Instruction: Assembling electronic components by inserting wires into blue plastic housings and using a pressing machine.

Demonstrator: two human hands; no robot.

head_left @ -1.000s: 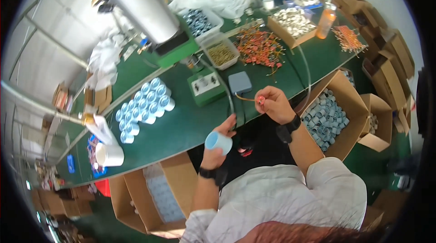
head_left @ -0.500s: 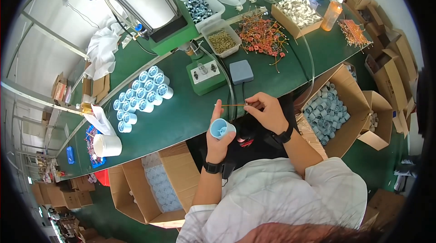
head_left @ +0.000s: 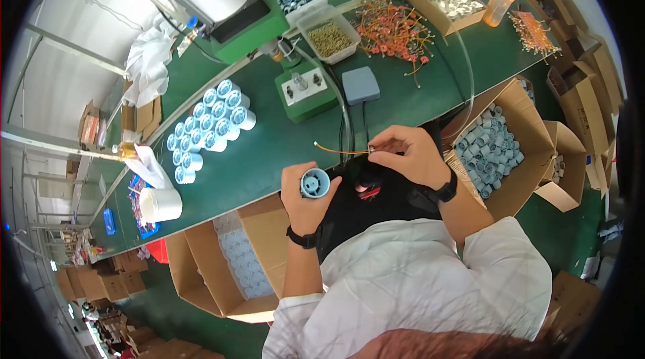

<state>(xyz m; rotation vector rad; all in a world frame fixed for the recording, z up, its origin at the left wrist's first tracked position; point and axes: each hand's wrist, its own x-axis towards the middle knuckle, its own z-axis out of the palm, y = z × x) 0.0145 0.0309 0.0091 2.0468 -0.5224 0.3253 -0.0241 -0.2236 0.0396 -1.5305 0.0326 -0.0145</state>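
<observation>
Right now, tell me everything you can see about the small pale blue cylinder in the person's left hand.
The small pale blue cylinder looks like a plastic tube, with its open round end facing the camera and a darker hub inside. The left hand grips it from below, over the near edge of the green table. It matches the blue-capped white cylinders grouped on the table. The right hand pinches a thin orange wire just above it, not touching it.

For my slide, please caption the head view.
Left hand holds blue plastic cylinder; right hand pinches thin orange wire.
</observation>
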